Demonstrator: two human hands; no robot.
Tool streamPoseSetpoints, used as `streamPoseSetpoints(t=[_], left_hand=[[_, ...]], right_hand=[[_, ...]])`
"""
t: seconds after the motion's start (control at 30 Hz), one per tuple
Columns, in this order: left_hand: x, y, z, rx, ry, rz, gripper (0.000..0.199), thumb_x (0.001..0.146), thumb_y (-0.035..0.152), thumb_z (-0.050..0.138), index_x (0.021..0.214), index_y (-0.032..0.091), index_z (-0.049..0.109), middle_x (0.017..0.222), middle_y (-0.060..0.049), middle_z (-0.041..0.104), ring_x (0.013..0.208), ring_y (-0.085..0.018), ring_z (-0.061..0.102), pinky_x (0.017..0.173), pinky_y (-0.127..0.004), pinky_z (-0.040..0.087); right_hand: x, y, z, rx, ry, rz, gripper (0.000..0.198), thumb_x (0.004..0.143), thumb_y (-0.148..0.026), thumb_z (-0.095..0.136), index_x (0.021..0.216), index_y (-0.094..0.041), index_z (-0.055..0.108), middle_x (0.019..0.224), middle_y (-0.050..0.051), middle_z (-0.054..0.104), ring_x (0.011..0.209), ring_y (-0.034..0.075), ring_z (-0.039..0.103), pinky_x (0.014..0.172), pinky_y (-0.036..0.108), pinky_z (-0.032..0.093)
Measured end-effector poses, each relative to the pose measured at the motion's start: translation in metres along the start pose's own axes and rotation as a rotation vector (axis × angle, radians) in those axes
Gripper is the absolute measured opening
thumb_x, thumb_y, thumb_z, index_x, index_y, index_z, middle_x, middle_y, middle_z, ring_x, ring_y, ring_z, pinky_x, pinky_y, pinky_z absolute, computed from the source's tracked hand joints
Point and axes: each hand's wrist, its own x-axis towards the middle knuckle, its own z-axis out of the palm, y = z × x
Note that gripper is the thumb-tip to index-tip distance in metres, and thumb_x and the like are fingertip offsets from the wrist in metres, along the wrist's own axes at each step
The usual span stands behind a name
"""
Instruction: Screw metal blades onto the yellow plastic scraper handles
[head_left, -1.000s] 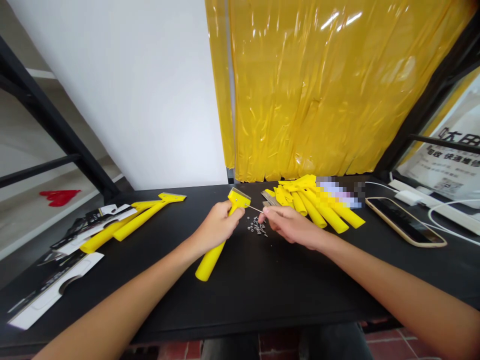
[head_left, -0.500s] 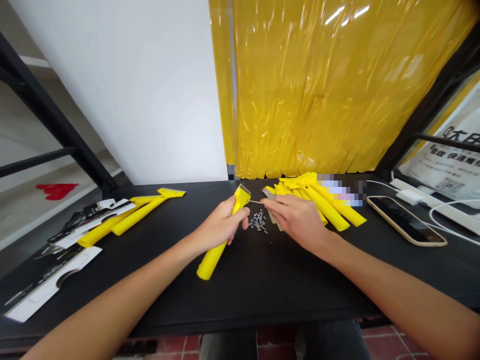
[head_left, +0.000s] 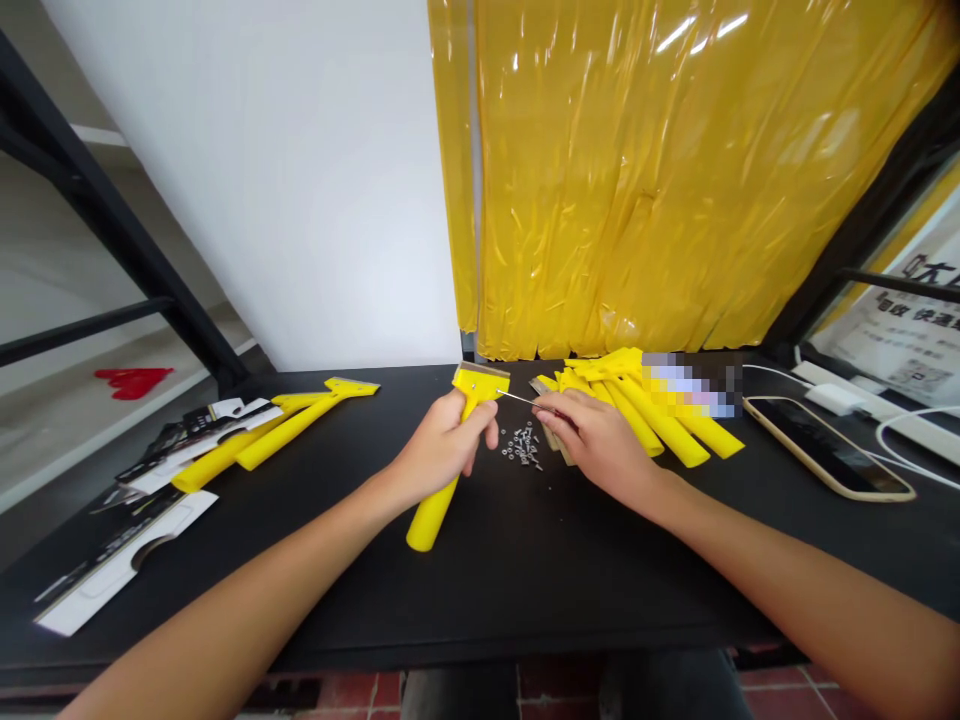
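My left hand (head_left: 444,445) is wrapped round the handle of a yellow scraper (head_left: 433,518), whose wide head with a blade along its edge points away from me. My right hand (head_left: 600,440) grips a screwdriver (head_left: 525,401); its thin metal shaft reaches left to the scraper head, with the tip at a small screw there. Most of the screwdriver's handle is hidden by my fingers. Between and below the hands lies a small heap of screws and nuts (head_left: 525,447) on the black table (head_left: 525,580).
Several yellow scrapers (head_left: 675,430) are piled at the right, and others (head_left: 289,430) lie at the left beside black-and-white cardboard sleeves (head_left: 127,565). A phone (head_left: 825,447), white cables and a power strip (head_left: 862,400) occupy the right side. A yellow plastic curtain (head_left: 637,180) hangs behind.
My left hand has turned the scraper so the flat of its head faces me. The screwdriver shaft now slants more and meets the head's right side. The view has shifted slightly.
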Motion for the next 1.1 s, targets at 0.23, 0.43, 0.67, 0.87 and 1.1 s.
streamPoseSetpoints(t=[0.23,0.43,0.67,0.87,1.1], left_hand=[[0.004,-0.007,0.003,-0.081,0.043,-0.036,0.04,0.099,0.042,0.046,0.068,0.019,0.056,0.04,0.004,0.049,0.035,-0.012,0.049,0.045,-0.024,0.041],[0.012,-0.013,0.006,-0.291,0.031,-0.131,0.038,0.095,0.039,0.049,0.063,0.019,0.055,0.041,0.003,0.05,0.03,-0.01,0.044,0.04,-0.025,0.04],[0.002,-0.011,0.028,-0.552,-0.043,-0.235,0.035,0.091,0.039,0.055,0.063,0.018,0.053,0.047,0.001,0.054,0.03,-0.01,0.042,0.034,-0.024,0.039],[-0.013,-0.002,0.045,-0.747,-0.089,-0.355,0.031,0.089,0.035,0.057,0.065,0.016,0.053,0.052,0.001,0.054,0.028,-0.008,0.037,0.031,-0.025,0.04],[-0.011,-0.002,0.045,-0.864,-0.126,-0.434,0.029,0.089,0.033,0.054,0.067,0.015,0.054,0.053,0.002,0.051,0.03,-0.006,0.034,0.032,-0.023,0.04]], right_hand=[[-0.004,-0.008,0.0,0.034,0.027,0.003,0.033,0.105,-0.03,0.034,0.128,-0.026,0.058,0.11,0.006,0.073,0.095,0.022,0.069,0.083,0.037,0.05],[-0.002,-0.007,0.001,0.019,0.158,-0.216,0.036,0.102,-0.023,0.042,0.136,-0.026,0.055,0.129,0.008,0.065,0.117,0.023,0.061,0.102,0.042,0.046],[-0.011,-0.009,-0.006,0.033,0.146,-0.106,0.026,0.102,-0.035,0.045,0.117,-0.025,0.064,0.08,0.001,0.069,0.058,0.015,0.058,0.062,0.031,0.048],[-0.01,-0.011,-0.008,0.139,0.321,-0.093,0.011,0.1,-0.031,0.049,0.109,-0.025,0.052,0.06,-0.006,0.053,0.05,0.014,0.05,0.054,0.029,0.042],[-0.003,-0.007,-0.015,0.067,0.211,-0.194,0.015,0.098,-0.028,0.048,0.11,-0.022,0.055,0.101,0.008,0.067,0.085,0.02,0.064,0.075,0.033,0.05]])
